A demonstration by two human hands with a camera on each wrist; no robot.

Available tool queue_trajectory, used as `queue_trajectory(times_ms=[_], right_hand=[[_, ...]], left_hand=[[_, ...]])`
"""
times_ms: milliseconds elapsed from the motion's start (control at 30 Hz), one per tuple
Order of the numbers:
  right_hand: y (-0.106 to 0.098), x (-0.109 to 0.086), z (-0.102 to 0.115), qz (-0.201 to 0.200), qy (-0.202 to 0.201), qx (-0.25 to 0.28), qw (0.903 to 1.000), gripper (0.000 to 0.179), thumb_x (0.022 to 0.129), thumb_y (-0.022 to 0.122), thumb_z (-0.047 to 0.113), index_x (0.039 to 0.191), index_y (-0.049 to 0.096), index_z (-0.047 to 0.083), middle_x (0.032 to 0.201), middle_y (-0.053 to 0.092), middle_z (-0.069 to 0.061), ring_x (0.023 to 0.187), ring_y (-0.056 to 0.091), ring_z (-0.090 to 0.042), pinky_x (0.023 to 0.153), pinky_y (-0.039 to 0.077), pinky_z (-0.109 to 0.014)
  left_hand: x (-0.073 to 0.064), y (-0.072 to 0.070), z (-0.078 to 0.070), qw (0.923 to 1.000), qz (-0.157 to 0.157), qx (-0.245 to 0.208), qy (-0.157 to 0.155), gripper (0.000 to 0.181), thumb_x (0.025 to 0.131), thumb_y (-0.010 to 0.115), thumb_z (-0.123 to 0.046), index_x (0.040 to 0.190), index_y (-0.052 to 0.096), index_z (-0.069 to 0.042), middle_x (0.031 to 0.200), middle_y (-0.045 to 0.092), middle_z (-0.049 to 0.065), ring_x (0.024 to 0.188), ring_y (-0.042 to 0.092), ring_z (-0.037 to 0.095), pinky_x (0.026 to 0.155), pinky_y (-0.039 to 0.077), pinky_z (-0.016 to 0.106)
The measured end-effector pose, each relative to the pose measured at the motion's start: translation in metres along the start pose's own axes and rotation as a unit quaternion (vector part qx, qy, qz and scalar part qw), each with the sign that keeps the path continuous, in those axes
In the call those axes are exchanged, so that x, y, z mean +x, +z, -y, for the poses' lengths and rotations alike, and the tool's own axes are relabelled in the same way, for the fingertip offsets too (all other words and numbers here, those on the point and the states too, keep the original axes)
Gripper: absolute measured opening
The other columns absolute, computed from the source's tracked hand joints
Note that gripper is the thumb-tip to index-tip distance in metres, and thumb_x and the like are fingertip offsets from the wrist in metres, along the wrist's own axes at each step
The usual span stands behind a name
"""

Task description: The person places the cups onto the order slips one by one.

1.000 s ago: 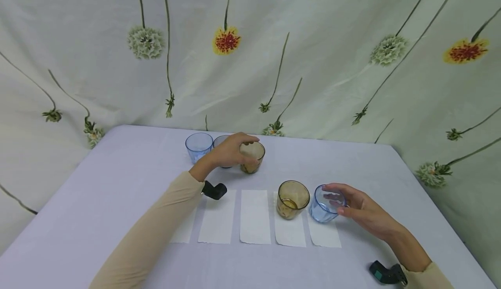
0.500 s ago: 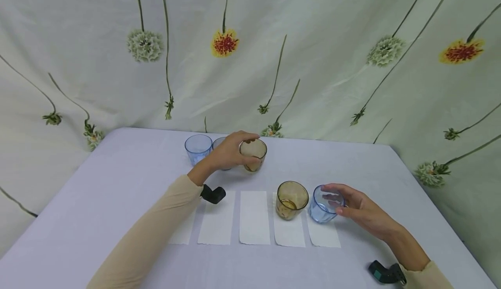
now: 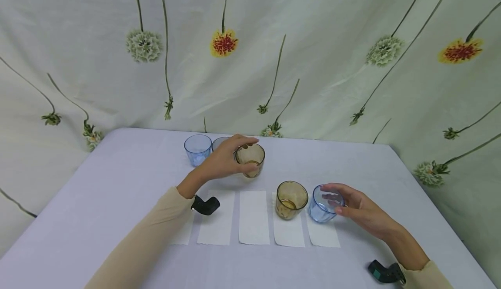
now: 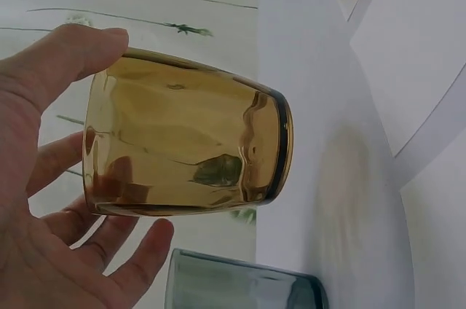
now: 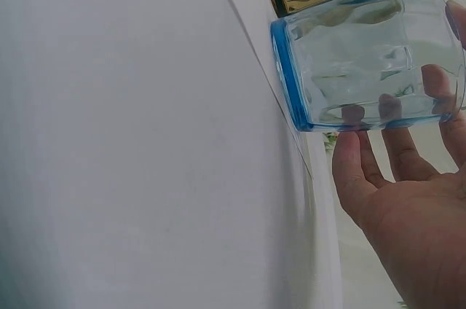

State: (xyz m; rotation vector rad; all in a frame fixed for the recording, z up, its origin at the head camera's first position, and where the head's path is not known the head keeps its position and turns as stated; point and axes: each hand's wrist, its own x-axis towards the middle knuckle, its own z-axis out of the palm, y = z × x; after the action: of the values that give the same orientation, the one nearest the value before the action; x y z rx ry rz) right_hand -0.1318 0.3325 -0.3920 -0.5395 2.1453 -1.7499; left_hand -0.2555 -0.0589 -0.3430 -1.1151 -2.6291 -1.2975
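In the head view my left hand (image 3: 219,162) grips an amber glass (image 3: 254,171) by its rim, thumb on the near side and fingers at the far side. The left wrist view shows this amber glass (image 4: 182,134) raised, its base apart from the cloth and a faint shadow below. My right hand (image 3: 364,210) holds a clear blue glass (image 3: 322,213) around its upper part; that glass stands over the rightmost paper strip. Just left of it, a second amber glass (image 3: 287,210) stands upright on the neighbouring strip.
At the back left stands a blue glass (image 3: 197,152); a grey-blue glass (image 3: 220,141) beside it is partly hidden by my left hand. Several white paper strips (image 3: 253,223) lie in a row on the cloth-covered table (image 3: 98,193). A floral curtain (image 3: 321,62) hangs behind.
My left hand has lifted the amber glass from the back row and moved it slightly left and towards me. My right hand and the other glasses stay in place.
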Motion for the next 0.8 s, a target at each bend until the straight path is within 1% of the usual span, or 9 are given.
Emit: queue_trajectory(times_ms=[167, 267, 433, 533, 733, 800], right_hand=[[0.0, 0.0, 0.0, -0.001, 0.001, -0.001, 1.0, 0.05, 0.1, 0.053, -0.002, 0.148, 0.04, 0.001, 0.148, 0.048, 0.006, 0.132, 0.05, -0.003, 0.104, 0.043, -0.018], [0.0, 0.0, -0.001, -0.001, 0.002, -0.003, 1.0, 0.05, 0.1, 0.053, -0.002, 0.149, 0.04, 0.001, 0.148, 0.048, 0.006, 0.132, 0.05, -0.003, 0.104, 0.043, -0.018], [0.0, 0.0, -0.001, 0.002, -0.003, 0.001, 1.0, 0.05, 0.1, 0.052, -0.002, 0.149, 0.04, 0.001, 0.149, 0.048, 0.005, 0.133, 0.05, -0.004, 0.104, 0.044, -0.019], [0.0, 0.0, -0.001, 0.002, -0.003, 0.003, 1.0, 0.05, 0.1, 0.052, -0.002, 0.149, 0.04, 0.001, 0.149, 0.048, 0.005, 0.133, 0.05, -0.004, 0.104, 0.044, -0.019], [0.0, 0.0, -0.001, 0.001, 0.001, 0.004, 1.0, 0.051, 0.1, 0.052, -0.002, 0.149, 0.04, 0.001, 0.152, 0.045, -0.003, 0.133, 0.05, -0.004, 0.104, 0.044, -0.02], [0.0, 0.0, -0.001, -0.001, 0.002, 0.0, 1.0, 0.051, 0.1, 0.053, -0.002, 0.149, 0.04, 0.001, 0.152, 0.045, -0.003, 0.133, 0.05, -0.004, 0.104, 0.044, -0.019]], left_hand=[[-0.007, -0.002, -0.005, 1.0, -0.003, -0.006, 0.006, 0.068, 0.083, 0.083, -0.029, 0.143, 0.055, -0.017, 0.133, 0.056, 0.006, 0.12, 0.053, 0.026, 0.098, 0.047, 0.044], [-0.011, -0.002, -0.011, 1.0, -0.002, -0.007, 0.006, 0.068, 0.081, 0.084, -0.028, 0.142, 0.057, -0.018, 0.132, 0.056, 0.006, 0.119, 0.053, 0.025, 0.097, 0.047, 0.044], [-0.018, -0.001, -0.022, 0.9999, 0.008, -0.009, 0.003, 0.066, 0.08, 0.085, -0.031, 0.14, 0.059, -0.022, 0.13, 0.053, 0.006, 0.12, 0.051, 0.023, 0.097, 0.046, 0.043], [-0.021, -0.001, -0.026, 0.9998, 0.012, -0.011, 0.006, 0.064, 0.08, 0.085, -0.031, 0.138, 0.06, -0.023, 0.129, 0.052, 0.005, 0.118, 0.051, 0.023, 0.093, 0.047, 0.042], [-0.027, 0.0, -0.03, 0.9996, 0.023, -0.01, 0.009, 0.06, 0.08, 0.084, -0.032, 0.136, 0.062, -0.027, 0.126, 0.051, 0.004, 0.111, 0.05, 0.023, 0.085, 0.048, 0.037], [-0.03, 0.0, -0.031, 0.9995, 0.028, -0.01, 0.014, 0.059, 0.08, 0.084, -0.033, 0.135, 0.062, -0.029, 0.124, 0.05, 0.005, 0.11, 0.049, 0.024, 0.085, 0.049, 0.038]])
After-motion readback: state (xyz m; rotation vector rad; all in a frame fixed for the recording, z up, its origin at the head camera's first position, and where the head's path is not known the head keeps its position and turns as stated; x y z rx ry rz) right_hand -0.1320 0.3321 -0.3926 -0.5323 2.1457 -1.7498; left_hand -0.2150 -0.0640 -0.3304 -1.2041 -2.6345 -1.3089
